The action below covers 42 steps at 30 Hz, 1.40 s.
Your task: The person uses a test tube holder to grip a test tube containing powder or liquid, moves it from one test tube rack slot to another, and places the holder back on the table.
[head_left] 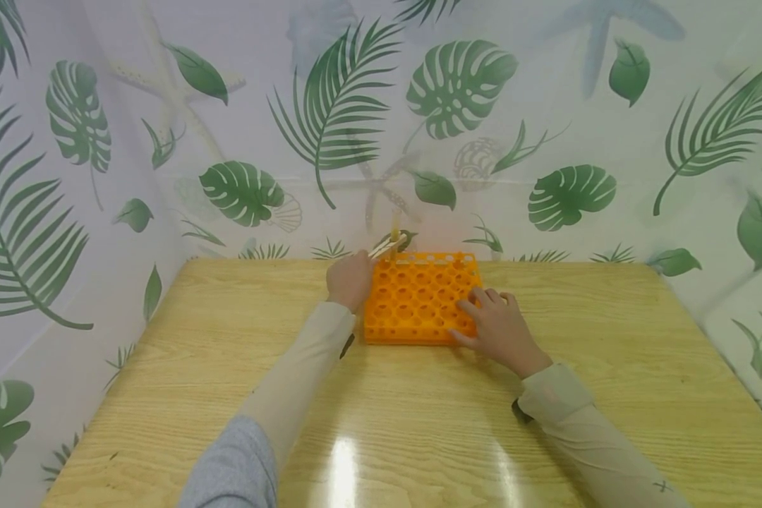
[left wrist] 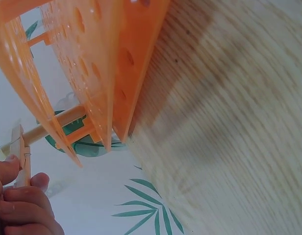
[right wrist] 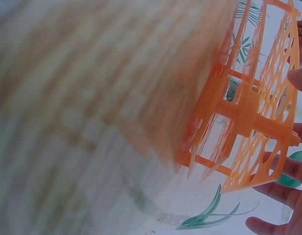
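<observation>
Leafy wall (head_left: 228,127) behind wooden worktop (head_left: 451,437). Orange rack (head_left: 413,302) at far middle. At its far-left corner, upright tube (head_left: 396,226) in clamp (head_left: 384,248) gripped by left hand (head_left: 349,280). On its right, loosely spread right hand (head_left: 500,326).

- The pale wooden clamp (left wrist: 16,144) is partly covered by the fingers of the left hand (left wrist: 26,210).
- In the left wrist view, the slim yellowish tube (left wrist: 40,131) and orange plastic rack (left wrist: 104,44) are cropped.
- In the right wrist view, the yellow wood-grained bench (right wrist: 92,73) is blurred, the right hand (right wrist: 290,196) cropped.
</observation>
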Each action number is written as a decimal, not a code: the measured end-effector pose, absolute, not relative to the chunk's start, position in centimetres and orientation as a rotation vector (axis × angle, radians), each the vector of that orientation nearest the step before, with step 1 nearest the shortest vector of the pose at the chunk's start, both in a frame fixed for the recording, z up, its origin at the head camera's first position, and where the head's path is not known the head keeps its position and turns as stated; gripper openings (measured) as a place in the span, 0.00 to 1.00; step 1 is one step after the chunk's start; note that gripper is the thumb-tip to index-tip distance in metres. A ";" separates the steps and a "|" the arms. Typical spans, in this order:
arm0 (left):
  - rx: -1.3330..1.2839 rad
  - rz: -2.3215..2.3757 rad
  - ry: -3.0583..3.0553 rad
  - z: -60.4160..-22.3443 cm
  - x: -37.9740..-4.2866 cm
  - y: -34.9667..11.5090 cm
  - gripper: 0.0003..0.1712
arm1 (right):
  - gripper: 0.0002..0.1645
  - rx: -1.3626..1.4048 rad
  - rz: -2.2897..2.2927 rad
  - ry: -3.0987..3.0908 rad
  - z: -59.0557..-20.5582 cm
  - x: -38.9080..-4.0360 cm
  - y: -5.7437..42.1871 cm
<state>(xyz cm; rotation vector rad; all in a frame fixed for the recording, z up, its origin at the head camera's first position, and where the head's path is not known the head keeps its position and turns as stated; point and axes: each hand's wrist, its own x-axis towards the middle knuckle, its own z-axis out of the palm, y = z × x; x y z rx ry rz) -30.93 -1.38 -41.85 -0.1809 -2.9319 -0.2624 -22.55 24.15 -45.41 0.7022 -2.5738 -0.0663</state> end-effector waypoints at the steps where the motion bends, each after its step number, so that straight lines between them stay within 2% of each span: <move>1: -0.181 -0.259 -2.930 -41.9 -30.9 -1.4 0.20 | 0.30 0.703 -0.069 -2.571 -45.4 -22.6 24.1; 42: -0.187 -0.260 -2.869 -40.5 -30.6 -1.5 0.21 | 0.29 0.712 -0.065 -2.545 -45.2 -22.4 24.1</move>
